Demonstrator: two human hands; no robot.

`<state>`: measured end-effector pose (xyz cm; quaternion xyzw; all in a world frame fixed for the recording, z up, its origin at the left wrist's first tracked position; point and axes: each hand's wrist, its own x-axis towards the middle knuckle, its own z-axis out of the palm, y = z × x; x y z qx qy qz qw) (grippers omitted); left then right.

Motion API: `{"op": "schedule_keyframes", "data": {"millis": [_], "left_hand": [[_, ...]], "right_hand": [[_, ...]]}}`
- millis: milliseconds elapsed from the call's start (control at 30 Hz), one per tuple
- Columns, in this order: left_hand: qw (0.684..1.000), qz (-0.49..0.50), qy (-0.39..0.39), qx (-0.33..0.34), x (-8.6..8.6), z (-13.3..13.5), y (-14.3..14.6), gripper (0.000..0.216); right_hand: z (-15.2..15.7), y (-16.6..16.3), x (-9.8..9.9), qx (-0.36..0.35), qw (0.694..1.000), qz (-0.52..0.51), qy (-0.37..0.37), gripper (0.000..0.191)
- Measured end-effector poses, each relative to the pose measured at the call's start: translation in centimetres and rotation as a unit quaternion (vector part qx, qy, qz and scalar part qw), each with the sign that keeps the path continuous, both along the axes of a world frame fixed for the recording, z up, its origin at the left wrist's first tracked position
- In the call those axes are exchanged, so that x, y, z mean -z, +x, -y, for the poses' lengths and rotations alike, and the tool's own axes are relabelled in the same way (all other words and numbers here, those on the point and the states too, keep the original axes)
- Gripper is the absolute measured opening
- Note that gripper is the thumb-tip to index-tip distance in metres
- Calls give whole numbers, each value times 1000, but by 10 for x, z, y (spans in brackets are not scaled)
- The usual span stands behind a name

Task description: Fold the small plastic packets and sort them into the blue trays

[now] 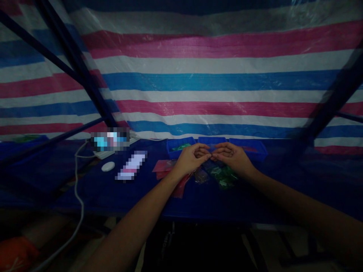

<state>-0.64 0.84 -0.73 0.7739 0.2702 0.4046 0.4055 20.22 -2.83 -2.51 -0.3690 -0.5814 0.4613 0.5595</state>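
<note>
My left hand (192,158) and my right hand (233,158) meet over the blue table, thumbs and fingertips nearly touching. The fingers of each are curled into a pinch. Whatever lies between the fingertips is too small and dark to make out. Beneath and beside my left hand are flat red plastic packets (163,166). A small clear bag (201,176) with brownish contents lies below the gap between the hands. Under my right hand is a clear bag of green pieces (225,176).
Behind the hands stand a blue tray with green packets (173,152), a middle blue tray (211,140) and a right blue tray (262,153). To the left are a blurred-out phone-like screen (132,166), a white round object (108,166) and a white cable (77,181). Dark metal posts (96,100) frame the striped sheet (212,79).
</note>
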Motion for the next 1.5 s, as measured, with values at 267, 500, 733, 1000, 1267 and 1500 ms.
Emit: {"op": "schedule_keyframes", "data": {"millis": [267,500,733,1000,1267,1500], "left_hand": [[1000,-7,8,0,1,5,3,25],[1000,3,2,25,2,5,3,30],[995,65,-67,46,2,-3,3,33],[986,115,-107,52,4,-5,2,43],[984,123,-124,37,6,-7,2,42],[986,107,-124,44,10,-11,2,44]], "right_hand": [[2,-2,-1,28,998,54,25,42],[6,-3,-7,39,996,72,32,45],[4,-2,-3,79,996,37,30,44],[4,-2,-4,65,996,49,39,44],[1,0,-1,59,995,71,39,41],[3,1,-4,50,995,81,30,38]]}}
